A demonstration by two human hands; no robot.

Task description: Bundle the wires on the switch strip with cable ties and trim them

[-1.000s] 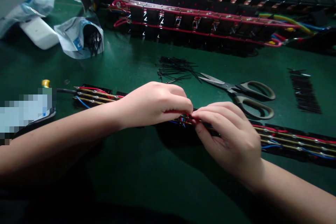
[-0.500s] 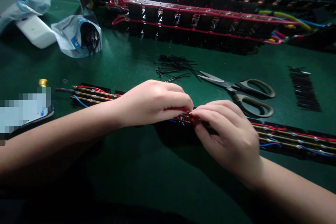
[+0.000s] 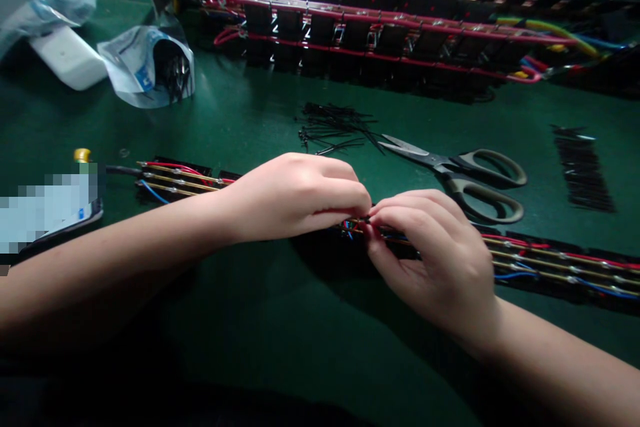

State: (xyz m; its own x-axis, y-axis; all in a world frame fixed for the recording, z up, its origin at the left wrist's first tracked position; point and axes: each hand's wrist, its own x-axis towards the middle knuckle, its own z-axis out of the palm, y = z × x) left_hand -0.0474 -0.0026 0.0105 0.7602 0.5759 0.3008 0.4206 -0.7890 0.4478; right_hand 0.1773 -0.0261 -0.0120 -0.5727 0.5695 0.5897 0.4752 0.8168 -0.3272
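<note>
A long black strip (image 3: 560,268) with brass rods and red and blue wires runs across the green table (image 3: 240,360), passing beneath both hands. My left hand (image 3: 305,193) is closed over its middle, fingertips pinched on something small and dark. From the right, my right hand (image 3: 435,247) meets it, thumb and forefinger pressed together at the same spot. What the fingertips hold is too small to name. Just behind the hands lies a loose pile of black cable ties (image 3: 333,123). Scissors (image 3: 450,170) rest beside the pile, blades pointing left.
Behind stands a long black assembly with red wires (image 3: 350,33). At the left are an open plastic bag of black ties (image 3: 145,70), a white object (image 3: 70,60) and a phone-like device (image 3: 50,213). A bundle of black ties (image 3: 583,170) lies at the right.
Both hands' fingertips have shifted slightly right along the strip, still meeting each other. A small dark piece shows a little more between them.
</note>
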